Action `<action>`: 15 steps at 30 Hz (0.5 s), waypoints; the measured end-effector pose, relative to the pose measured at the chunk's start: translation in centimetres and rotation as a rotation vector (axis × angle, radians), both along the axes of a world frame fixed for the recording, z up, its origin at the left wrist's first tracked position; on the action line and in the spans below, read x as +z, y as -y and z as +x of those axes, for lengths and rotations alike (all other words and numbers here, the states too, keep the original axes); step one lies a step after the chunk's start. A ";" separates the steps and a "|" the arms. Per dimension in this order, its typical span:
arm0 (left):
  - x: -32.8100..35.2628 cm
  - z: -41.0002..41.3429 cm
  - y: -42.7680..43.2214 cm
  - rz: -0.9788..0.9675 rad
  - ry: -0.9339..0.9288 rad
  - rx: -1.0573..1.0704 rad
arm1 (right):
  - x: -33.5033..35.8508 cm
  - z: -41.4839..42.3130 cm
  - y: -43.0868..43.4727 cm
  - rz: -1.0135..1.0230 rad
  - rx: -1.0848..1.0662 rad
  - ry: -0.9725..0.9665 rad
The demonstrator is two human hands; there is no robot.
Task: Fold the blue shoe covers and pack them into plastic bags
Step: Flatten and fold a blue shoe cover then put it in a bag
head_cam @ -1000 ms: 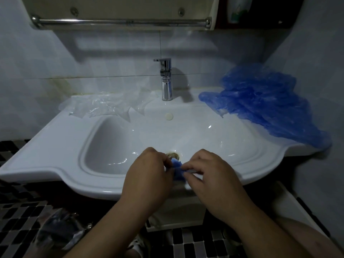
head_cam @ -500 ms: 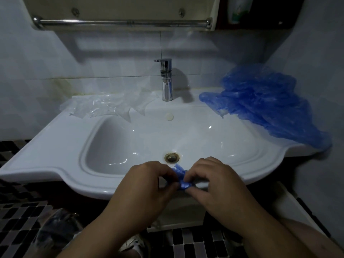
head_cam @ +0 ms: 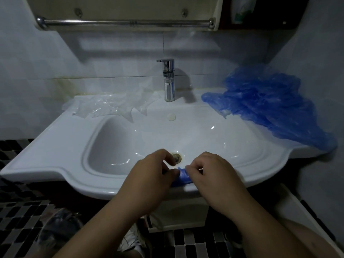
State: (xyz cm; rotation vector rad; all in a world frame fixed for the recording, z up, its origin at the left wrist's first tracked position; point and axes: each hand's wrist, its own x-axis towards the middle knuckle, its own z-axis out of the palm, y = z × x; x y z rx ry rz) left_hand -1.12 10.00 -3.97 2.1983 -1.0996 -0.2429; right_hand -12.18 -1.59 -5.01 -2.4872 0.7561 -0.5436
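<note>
- The left hand (head_cam: pixel 149 181) and the right hand (head_cam: pixel 212 180) meet over the front rim of the white sink (head_cam: pixel 61 155), backs up, fingers curled in; between them sits a small folded blue shoe cover (head_cam: pixel 183 177), pinched from both sides by the fingertips, so each hand is closed on it
- The folded cover lies on or just above the rim, I cannot tell which; the drain (head_cam: pixel 176 157) is just beyond the knuckles of both hands
- Well beyond the right hand and off to its outer side, a loose pile of blue shoe covers (head_cam: pixel 270 107) spreads over the back right corner of the sink ledge and hangs past its edge
- Well beyond the left hand, clear plastic bags (head_cam: pixel 104 108) lie crumpled on the back left ledge, one corner drooping into the basin
- Straight ahead of both hands, a chrome tap (head_cam: pixel 169 81) stands upright at the back of the basin; above it a metal rail (head_cam: pixel 126 22) runs under a cabinet
</note>
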 end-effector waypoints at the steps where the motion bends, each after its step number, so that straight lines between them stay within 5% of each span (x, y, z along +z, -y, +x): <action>1: 0.0 0.1 0.3 -0.007 -0.012 0.027 | 0.0 0.3 -0.1 -0.010 -0.021 -0.009; 8: 0.1 0.7 1.4 0.099 0.039 0.092 | -0.6 0.3 -0.3 -0.024 0.001 0.163; 15: 0.3 0.7 1.4 0.060 0.065 0.113 | -0.1 -0.6 0.3 0.043 0.201 0.028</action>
